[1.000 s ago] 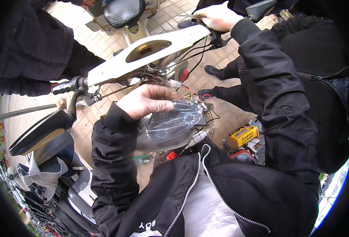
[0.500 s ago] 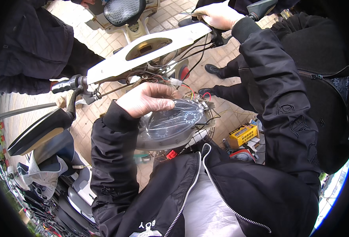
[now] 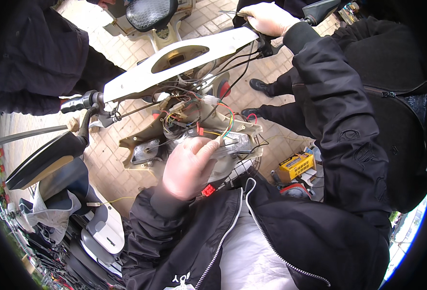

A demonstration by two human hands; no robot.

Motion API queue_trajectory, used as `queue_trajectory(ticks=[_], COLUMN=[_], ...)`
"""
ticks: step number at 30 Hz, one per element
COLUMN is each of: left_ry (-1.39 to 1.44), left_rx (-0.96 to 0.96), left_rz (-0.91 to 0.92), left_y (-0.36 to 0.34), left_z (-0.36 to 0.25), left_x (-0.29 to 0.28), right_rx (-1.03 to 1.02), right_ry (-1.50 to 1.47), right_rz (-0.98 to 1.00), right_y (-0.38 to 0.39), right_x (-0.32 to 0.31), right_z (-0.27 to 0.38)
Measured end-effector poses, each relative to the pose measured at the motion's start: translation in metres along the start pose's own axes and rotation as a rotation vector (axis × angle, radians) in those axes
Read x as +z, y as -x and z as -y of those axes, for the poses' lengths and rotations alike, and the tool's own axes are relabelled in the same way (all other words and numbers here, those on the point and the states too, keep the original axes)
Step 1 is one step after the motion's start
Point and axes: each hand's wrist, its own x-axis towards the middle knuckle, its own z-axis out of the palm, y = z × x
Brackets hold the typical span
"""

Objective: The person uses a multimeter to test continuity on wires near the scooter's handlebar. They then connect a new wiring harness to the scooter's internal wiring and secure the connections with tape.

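Note:
My left hand (image 3: 189, 166) is closed low in front of the scooter's pale front panel (image 3: 131, 141). Its fingertips meet by a bundle of coloured wires (image 3: 232, 118) that runs down from a white connector (image 3: 210, 100). A bit of clear plastic (image 3: 221, 153) shows beside the fingers; what they grip is mostly hidden. My right hand (image 3: 268, 20) is wrapped over the right end of the handlebar, with a thin metal tool like tweezers (image 3: 232, 13) sticking out to the left. Between the grips lies the white handlebar cover (image 3: 141, 77), with an oval opening.
Loose cables (image 3: 174, 113) hang under the cover. A mirror (image 3: 44, 162) juts out at the left. Two people in dark clothes stand close: one sleeve (image 3: 39, 58) at far left, one jacket (image 3: 387, 111) at right. A yellow box (image 3: 296, 165) sits on the paving.
My left hand has moved down and toward me from beside the clear-domed instrument unit. That dome no longer shows, and the panel behind it is uncovered. My right hand stays on the handlebar.

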Motion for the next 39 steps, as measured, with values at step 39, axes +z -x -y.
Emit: queue_trajectory(ticks=[39], left_ry=[1.312], left_rx=[-0.840], left_rz=[-0.522], left_y=[-0.031], left_z=[-0.002], left_x=[0.041], right_rx=[0.655], right_ry=[-1.937], right_rz=[0.337], right_y=[0.162], right_x=[0.051], right_z=[0.157])
